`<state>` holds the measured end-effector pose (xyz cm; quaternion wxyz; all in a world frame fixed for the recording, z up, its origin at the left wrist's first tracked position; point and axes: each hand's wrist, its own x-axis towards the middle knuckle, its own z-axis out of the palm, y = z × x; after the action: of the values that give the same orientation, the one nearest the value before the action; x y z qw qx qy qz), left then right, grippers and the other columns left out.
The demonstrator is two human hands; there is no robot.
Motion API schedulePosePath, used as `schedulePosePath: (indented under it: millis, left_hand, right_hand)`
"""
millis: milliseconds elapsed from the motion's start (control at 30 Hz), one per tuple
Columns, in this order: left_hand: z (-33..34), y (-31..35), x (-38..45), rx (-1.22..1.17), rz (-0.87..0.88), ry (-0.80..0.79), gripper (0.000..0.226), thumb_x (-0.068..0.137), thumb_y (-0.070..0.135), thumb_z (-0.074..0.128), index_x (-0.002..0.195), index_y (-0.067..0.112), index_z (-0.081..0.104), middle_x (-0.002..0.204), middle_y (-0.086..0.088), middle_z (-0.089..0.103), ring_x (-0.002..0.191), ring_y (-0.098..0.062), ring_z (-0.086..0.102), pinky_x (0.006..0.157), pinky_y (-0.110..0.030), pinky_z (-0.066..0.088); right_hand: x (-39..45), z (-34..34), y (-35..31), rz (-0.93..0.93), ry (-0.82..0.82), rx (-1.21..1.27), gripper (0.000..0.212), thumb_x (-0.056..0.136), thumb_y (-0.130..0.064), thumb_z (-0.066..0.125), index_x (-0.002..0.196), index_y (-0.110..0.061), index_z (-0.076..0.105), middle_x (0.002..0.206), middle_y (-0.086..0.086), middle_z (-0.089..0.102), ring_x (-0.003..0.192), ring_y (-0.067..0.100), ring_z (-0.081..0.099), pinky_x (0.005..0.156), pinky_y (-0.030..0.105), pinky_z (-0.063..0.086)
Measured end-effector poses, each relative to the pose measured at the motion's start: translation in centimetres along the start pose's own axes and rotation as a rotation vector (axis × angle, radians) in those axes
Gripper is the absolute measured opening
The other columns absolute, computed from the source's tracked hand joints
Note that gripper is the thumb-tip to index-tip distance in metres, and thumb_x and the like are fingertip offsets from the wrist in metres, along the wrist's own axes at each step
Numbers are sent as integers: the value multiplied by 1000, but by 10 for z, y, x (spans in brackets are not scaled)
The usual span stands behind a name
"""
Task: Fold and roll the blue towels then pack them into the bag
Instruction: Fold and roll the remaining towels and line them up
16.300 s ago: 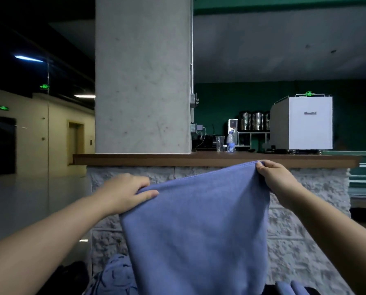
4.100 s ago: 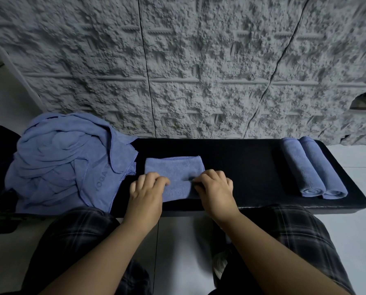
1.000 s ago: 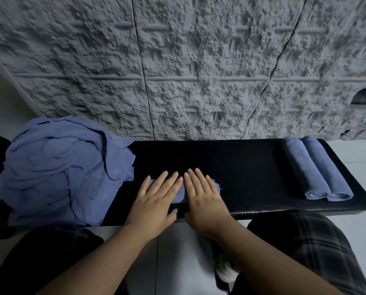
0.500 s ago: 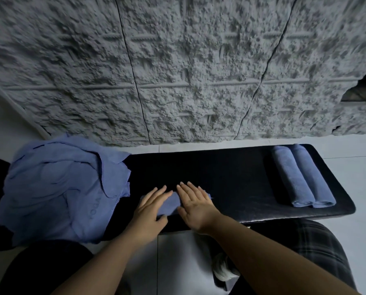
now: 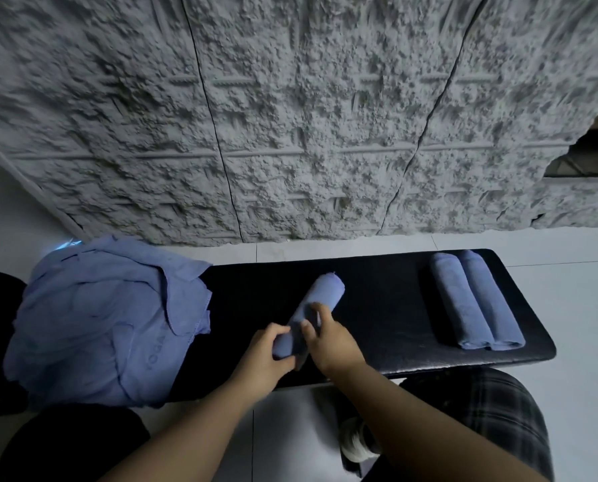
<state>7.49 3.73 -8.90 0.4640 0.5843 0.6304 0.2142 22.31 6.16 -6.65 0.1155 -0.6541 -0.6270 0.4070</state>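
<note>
While both hands (image 5: 266,356) (image 5: 328,342) clasp one rolled towel (image 5: 311,314), two finished rolls (image 5: 474,300) beside.

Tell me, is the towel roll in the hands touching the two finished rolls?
No, the held roll lies mid-bench, bare bench between it and the two finished rolls.

You've got a black padded table (image 5: 377,290) on pale tiled floor (image 5: 568,394), rough grey textured wall (image 5: 290,116) behind with thin dark seams. Plaid trousers (image 5: 481,412) and a white shoe (image 5: 356,447) show at bottom.
</note>
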Motion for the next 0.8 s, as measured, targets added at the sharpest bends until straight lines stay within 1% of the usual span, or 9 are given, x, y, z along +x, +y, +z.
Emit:
schedulePosePath:
  millis: [67, 133, 233, 333, 400, 467, 567, 667, 800]
  left_hand:
    - [14, 9, 7, 40, 22, -89, 38, 78, 19, 72, 110, 24, 52, 111, 3, 51, 98, -5, 55, 85, -21, 49]
    - [22, 20, 15, 103, 55, -172, 41, 80, 19, 69, 117, 24, 51, 117, 4, 52, 107, -8, 54, 95, -33, 47]
    - [28, 34, 28, 174, 139, -315, 60, 82, 14, 63, 137, 26, 43, 134, 6, 50, 123, -9, 47, 106, -32, 38]
    - [38, 44, 37, 261, 184, -407, 58, 86, 15, 59, 140, 27, 42, 134, 5, 51, 125, -9, 45, 107, -25, 34]
    - [45, 46, 43, 338, 176, -411, 58, 90, 20, 56, 144, 29, 35, 142, 1, 44, 134, -13, 35, 111, -23, 26]
    - [44, 47, 49, 413, 133, -392, 59, 93, 25, 53, 147, 25, 28, 152, 0, 30, 142, -17, 21, 114, -25, 17]
    - [35, 45, 57, 525, 110, -377, 61, 95, 27, 50, 149, 25, 22, 156, 5, 18, 145, -18, 7, 115, -27, 11]
    - [29, 48, 60, 545, 93, -408, 60, 96, 27, 49, 149, 29, 21, 157, 9, 15, 145, -15, 3, 115, -28, 10]
    - [23, 51, 61, 470, 52, -440, 61, 96, 28, 49, 148, 31, 19, 156, 10, 16, 145, -11, 1, 117, -30, 12]
  right_hand:
    - [0, -4, -4, 106, -27, 58, 52, 96, -44, 40, 142, -35, 17, 122, 17, 46, 98, 32, 58, 81, 38, 51]
    - [2, -14, 0, 177, -9, 85, 61, 96, -43, 40, 147, -39, 7, 130, 18, 34, 107, 36, 53, 91, 39, 48]
    - [5, -34, 17, 269, 53, 77, 62, 95, -35, 43, 147, -38, 9, 128, 16, 32, 109, 37, 50, 93, 39, 45]
    - [4, -51, 32, 297, 101, 20, 67, 88, -28, 52, 146, -31, 18, 125, 13, 29, 112, 36, 46, 95, 37, 43]
    - [4, -61, 40, 326, 110, -6, 64, 87, -24, 52, 143, -26, 23, 124, 13, 33, 110, 36, 48, 92, 37, 43]
    - [4, -71, 48, 345, 112, -68, 58, 87, -22, 51, 139, -22, 27, 121, 15, 39, 105, 36, 50, 87, 36, 44]
    - [4, -81, 56, 372, 113, -83, 54, 86, -19, 50, 136, -23, 29, 116, 15, 44, 101, 37, 53, 83, 35, 43]
    - [5, -88, 61, 372, 147, -108, 53, 86, -18, 47, 135, -27, 29, 111, 14, 46, 94, 35, 54, 83, 37, 46]
    - [11, -105, 71, 369, 216, -202, 54, 87, -15, 45, 136, -32, 29, 102, 11, 42, 85, 31, 48, 77, 35, 43]
